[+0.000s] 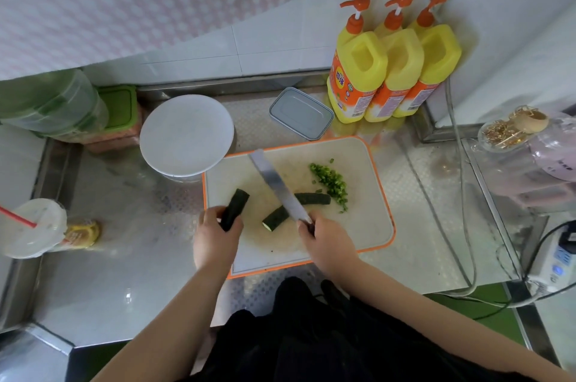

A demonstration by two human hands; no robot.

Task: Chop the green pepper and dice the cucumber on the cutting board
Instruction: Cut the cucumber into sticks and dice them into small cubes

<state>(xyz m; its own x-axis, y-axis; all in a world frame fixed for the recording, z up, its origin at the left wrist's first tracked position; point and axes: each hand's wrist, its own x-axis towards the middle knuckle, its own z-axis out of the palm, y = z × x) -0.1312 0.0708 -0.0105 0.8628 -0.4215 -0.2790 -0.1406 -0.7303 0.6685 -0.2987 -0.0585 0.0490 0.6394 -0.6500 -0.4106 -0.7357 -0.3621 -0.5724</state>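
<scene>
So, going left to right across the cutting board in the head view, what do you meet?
Left hand holding a cucumber piece → cut cucumber piece → right hand holding the knife → chopped green pepper.

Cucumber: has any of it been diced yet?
No, three long cucumber pieces remain whole; only the chopped green pepper lies on the cutting board.

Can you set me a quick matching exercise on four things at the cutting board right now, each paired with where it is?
Things:
1. knife
2. chopped green pepper
3. cucumber piece
4. white plate

Places:
A. piled on the far right part of the cutting board
B. held in the left hand
C. off the board, beyond its far left corner
D. gripped by the right hand, blade lying across another cucumber piece

Pairs: 1-D, 2-A, 3-B, 4-C
</scene>
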